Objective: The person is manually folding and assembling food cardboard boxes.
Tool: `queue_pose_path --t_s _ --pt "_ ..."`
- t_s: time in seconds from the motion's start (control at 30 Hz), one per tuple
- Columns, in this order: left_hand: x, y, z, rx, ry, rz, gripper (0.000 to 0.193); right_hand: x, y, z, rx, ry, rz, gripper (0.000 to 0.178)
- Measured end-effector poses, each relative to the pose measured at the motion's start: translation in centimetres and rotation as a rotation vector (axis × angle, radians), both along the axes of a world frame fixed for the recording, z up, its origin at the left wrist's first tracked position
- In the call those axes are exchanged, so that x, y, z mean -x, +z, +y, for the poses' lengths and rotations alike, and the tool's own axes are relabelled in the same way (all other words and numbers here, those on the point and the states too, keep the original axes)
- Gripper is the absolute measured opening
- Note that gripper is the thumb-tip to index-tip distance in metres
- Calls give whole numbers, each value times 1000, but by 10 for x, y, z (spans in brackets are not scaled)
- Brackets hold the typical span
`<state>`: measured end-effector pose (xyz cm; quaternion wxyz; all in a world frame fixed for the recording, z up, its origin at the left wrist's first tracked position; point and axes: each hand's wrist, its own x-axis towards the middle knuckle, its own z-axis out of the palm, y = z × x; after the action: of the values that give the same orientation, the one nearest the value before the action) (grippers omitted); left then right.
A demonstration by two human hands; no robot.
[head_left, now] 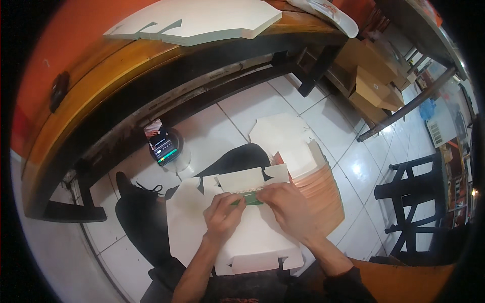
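Note:
A flat white cardboard box blank [252, 232] with cut and folded flaps rests across my lap. At its far part, a green printed strip [250, 197] shows between my hands, beside a raised white flap [242, 178]. My left hand [222, 214] has its fingers closed on the left end of this strip. The fingers of my right hand [285, 208] are bent in a pinch at its right end. Both thumbs come close together there; my fingertips are partly hidden.
To the right, a stack of box blanks [323, 197] stands on the tiled floor. A lit phone [162, 146] leans on a round container ahead-left. More white blanks [212, 22] lie on the wooden bench [101, 68]. Right are a black stool [417, 197] and open cardboard boxes [371, 83].

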<state>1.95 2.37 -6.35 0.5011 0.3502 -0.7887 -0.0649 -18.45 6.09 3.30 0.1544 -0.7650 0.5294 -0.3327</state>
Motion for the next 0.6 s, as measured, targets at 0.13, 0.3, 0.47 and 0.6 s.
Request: queue_pose_path --t_s 0.13,0.3,0.47,0.6 --pt "1 -2 6 -71 -34 -4 20 2 -5 0 -18 -11 1 30" --pt "3 -4 10 -82 -18 -3 23 3 -13 -1 7 38 43 33" --pt "4 1 5 -75 -17 39 22 -1 -7 -7 32 58 98 29" --pt "4 -9 5 -89 -29 81 22 1 1 -16 1 30 51 17"
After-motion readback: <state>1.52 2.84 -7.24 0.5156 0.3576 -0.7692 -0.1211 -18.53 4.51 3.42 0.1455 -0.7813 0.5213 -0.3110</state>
